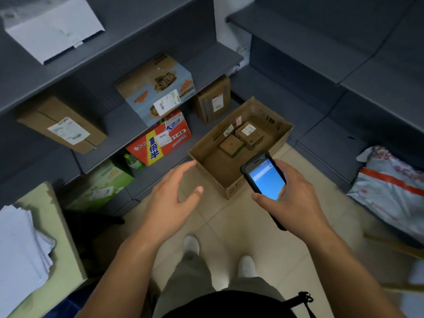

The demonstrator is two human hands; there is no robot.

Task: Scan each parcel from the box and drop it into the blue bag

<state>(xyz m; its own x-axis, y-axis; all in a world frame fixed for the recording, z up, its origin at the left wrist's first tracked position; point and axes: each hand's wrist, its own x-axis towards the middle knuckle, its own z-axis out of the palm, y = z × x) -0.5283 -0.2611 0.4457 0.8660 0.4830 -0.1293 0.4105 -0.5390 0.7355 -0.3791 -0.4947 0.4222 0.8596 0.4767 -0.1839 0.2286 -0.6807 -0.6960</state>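
An open cardboard box (pixel 207 157) stands on the tiled floor ahead of me. Inside it at the far end lie small brown parcels: one with a white label (pixel 249 131) and a plain one (pixel 231 145). My right hand (pixel 291 198) grips a black handheld scanner (pixel 263 177) with a lit blue screen, held over the box's near right corner. My left hand (pixel 172 200) hovers open and empty, fingers spread, just left of the box's near corner. A pale blue-grey bag with an orange stripe (pixel 390 187) lies at the right.
Dark grey shelves on the left hold labelled cartons: a brown one (pixel 62 125), a blue-and-brown one (pixel 158 88), a red one (pixel 160 138), a green one (pixel 101 182). More shelving (pixel 344 65) runs along the right. A counter with stacked paper (pixel 20 253) is at lower left.
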